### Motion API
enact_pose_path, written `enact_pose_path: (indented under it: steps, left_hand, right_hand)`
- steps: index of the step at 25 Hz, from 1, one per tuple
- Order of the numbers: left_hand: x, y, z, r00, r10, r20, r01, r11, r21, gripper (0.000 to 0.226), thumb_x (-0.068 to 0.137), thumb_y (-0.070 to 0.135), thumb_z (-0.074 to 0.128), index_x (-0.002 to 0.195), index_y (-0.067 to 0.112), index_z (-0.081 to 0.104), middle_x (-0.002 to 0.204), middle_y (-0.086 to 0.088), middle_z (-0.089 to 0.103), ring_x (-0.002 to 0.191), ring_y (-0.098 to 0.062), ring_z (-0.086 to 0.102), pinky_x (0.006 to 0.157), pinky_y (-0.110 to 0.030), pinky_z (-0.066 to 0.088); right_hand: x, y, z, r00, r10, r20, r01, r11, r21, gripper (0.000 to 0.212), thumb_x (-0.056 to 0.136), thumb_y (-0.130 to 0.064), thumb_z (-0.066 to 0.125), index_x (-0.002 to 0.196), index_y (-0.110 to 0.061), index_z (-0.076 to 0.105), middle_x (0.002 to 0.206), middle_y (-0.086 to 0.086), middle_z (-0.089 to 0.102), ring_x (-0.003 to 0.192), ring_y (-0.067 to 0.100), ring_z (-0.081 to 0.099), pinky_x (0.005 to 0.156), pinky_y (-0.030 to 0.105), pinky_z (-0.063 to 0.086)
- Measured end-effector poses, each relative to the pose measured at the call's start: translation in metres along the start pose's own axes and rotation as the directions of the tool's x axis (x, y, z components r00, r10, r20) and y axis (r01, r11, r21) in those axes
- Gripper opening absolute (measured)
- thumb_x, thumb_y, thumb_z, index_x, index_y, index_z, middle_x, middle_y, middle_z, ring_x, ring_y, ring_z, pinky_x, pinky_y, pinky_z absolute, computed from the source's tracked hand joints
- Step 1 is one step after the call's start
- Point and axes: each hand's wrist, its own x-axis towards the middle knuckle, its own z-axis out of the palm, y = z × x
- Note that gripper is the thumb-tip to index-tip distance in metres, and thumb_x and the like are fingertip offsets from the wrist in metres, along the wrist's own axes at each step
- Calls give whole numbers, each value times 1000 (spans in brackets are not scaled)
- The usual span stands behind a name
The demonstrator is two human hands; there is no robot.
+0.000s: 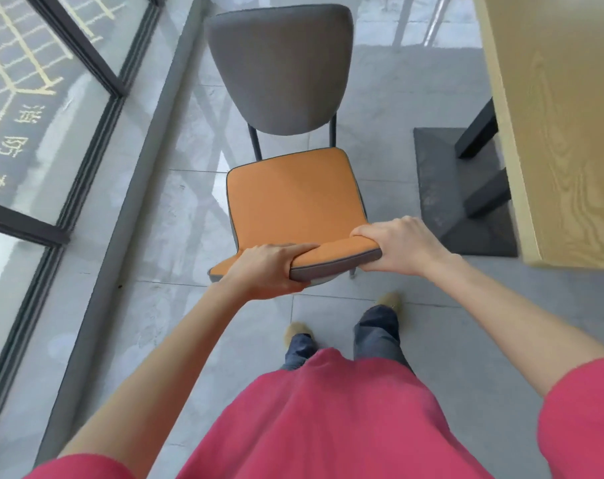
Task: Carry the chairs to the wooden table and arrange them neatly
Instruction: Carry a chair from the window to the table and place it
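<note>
One chair faces me in the middle of the head view, with an orange seat [293, 198] edged in grey and a grey rounded backrest [280, 70] on two dark posts. Both hands grip the seat's front edge. My left hand [269, 267] wraps the left part of that edge, and my right hand [397, 247] holds its right corner. Two leg tips show just under the front edge. Whether the chair is off the floor I cannot tell. The light wooden table [556, 133] runs along the right side, close to the chair.
The table's black post stands on a dark square base plate [442, 209] on the floor right of the chair. A glass wall with dark frames [51, 140] and a grey sill line the left. My feet stand on grey tiles behind the chair.
</note>
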Motion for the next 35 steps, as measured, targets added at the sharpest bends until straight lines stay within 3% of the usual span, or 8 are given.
enact_pose_path:
  steps: [9,14,20,27,31,35]
  left_hand:
    - [-42,2,19,989,146,32,-149,978,144,61,74,49,61,132,45,40,128,15,58,105,-22,61,76,-32,47]
    - [-75,13,37,975,220,19,-220,959,177,56,75,45,63,128,42,45,119,14,62,101,-20,61,68,-26,37]
    - [-125,27,66,938,345,30,-344,916,207,55,75,42,66,127,35,50,116,10,65,99,-20,62,71,-28,43]
    - [-134,38,66,921,388,-40,-370,902,223,51,76,40,69,124,28,56,114,5,67,102,-23,61,81,-33,45]
    - [-131,35,64,874,476,-99,-435,856,279,48,74,41,72,117,25,61,105,5,70,94,-24,65,73,-34,49]
    - [-118,27,51,831,553,-62,-505,796,334,48,71,43,74,115,25,63,105,5,71,86,-23,68,60,-31,51]
  right_hand:
    - [-80,-62,43,970,231,-80,-229,973,33,56,77,-64,55,124,-34,52,104,-4,72,95,29,66,78,33,50]
    - [-126,-96,67,942,326,-79,-322,945,59,60,77,-67,53,126,-34,50,104,-1,72,95,31,65,79,37,51]
    - [-185,-144,99,891,448,-76,-435,889,143,61,74,-66,55,127,-34,50,105,2,71,94,34,65,79,41,53]
    - [-203,-153,104,839,531,-121,-501,840,211,60,71,-68,58,120,-34,54,98,8,73,92,35,66,76,42,54]
    - [-206,-153,108,834,484,-263,-445,874,195,57,72,-65,61,114,-27,60,92,2,73,78,33,69,65,38,52]
    - [-195,-149,107,740,356,-571,-352,928,121,47,61,-60,68,87,-21,74,60,-4,70,46,17,66,37,23,47]
